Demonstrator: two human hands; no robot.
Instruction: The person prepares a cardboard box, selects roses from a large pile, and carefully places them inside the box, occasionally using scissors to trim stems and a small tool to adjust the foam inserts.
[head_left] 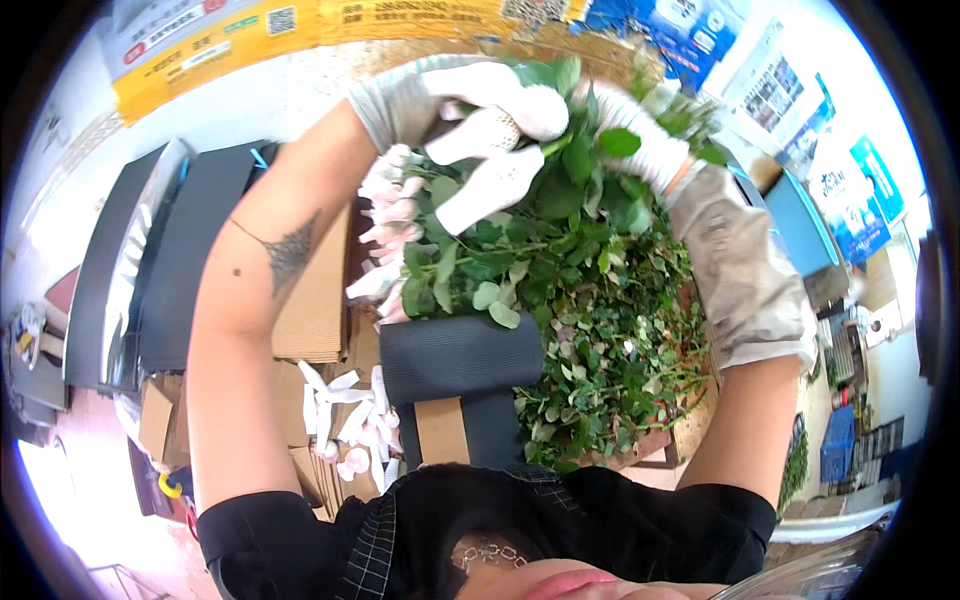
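My left hand [405, 100], in a whitish glove, curls round white-sleeved rose heads [485, 135] at the top of the pile. Another white-sleeved rose [490, 190] points to the lower left, its stem running up among green leaves [580, 160]. Across from it, my right hand [640, 135], in a white glove with a long beige cuff, closes about the leafy stems; leaves partly hide its fingers. Below both hands lies a big heap of leafy rose stems [620, 340]. Along its left edge, several pinkish rose heads in pale sleeves [392, 220] are stacked.
A dark ribbed roll [460, 355] sits in front of the heap. Loose white sleeves [340, 400] lie on cardboard to its left. Flat brown cardboard [310, 310] and tall black panels [195, 255] stand farther left. A wall with posters [220, 60] rises behind; a light-blue bin [800, 225] is at right.
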